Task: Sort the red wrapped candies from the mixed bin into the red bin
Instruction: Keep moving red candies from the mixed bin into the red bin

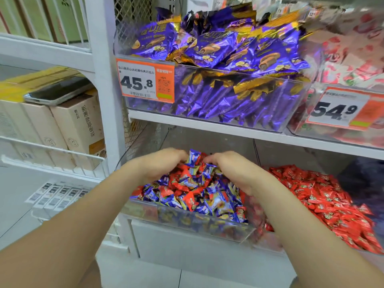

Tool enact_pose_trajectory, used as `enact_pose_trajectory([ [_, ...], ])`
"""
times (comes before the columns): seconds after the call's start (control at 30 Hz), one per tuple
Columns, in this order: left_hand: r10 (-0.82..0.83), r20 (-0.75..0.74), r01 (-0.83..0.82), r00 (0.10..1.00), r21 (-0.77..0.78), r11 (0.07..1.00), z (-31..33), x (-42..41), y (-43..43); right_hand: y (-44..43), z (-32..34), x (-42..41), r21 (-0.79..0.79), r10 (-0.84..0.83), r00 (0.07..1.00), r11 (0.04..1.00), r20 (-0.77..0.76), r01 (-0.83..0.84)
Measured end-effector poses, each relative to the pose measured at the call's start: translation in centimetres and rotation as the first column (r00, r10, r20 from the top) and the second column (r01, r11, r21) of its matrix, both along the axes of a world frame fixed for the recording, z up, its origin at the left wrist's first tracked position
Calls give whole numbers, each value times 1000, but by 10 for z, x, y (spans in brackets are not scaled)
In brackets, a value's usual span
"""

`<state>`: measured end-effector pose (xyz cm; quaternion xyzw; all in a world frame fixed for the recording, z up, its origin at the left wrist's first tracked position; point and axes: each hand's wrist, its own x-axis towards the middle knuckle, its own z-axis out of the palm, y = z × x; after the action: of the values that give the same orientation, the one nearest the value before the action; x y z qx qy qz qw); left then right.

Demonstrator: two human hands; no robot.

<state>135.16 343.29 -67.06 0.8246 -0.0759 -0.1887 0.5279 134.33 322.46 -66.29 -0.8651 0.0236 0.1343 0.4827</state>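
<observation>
In mixed bin [187,222] — left hand [160,164], right hand [230,170] amid jumbled candies [188,197].

White metal shelving with a square upright post [106,80] and a wire-mesh back panel [133,9]; the upper shelf [207,124] carries purple packets [218,48] behind an orange price tag [145,80] reading 45.8. At left, a wire rack [52,150] holds beige cartons [79,125] with a phone [58,90] lying on top. Pale tiled floor [145,276] below.

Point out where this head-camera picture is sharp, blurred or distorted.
Head view: lighting is even, without hard shadows; the 45.8 price tag is sharp; the pink packets at upper right are smeared by blur; the shelf edge slants and bows slightly from the wide-angle lens; the clear front wall of the mixed bin looks hazy.
</observation>
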Motion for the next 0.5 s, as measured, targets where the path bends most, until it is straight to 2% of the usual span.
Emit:
enact_pose_trajectory([
  [0.1,-116,98,89,988,242,966,15,-11,5,-9,9,-15,-153,189,981,971,38,-181],
  [0.2,-177,168,100,970,392,915,19,-13,11,-14,8,-19,-346,246,964,917,104,-197],
  [0.27,-241,164,140,957,466,874,16,-15,12,-13,8,-20,-462,278,945,870,174,-171],
  [0.4,-387,95,262,917,588,765,10,-18,16,1,5,-23,-484,314,897,865,311,-135],
  [0.5,-402,171,229,899,600,767,3,-14,22,12,0,-20,-473,443,877,823,185,-316],
])
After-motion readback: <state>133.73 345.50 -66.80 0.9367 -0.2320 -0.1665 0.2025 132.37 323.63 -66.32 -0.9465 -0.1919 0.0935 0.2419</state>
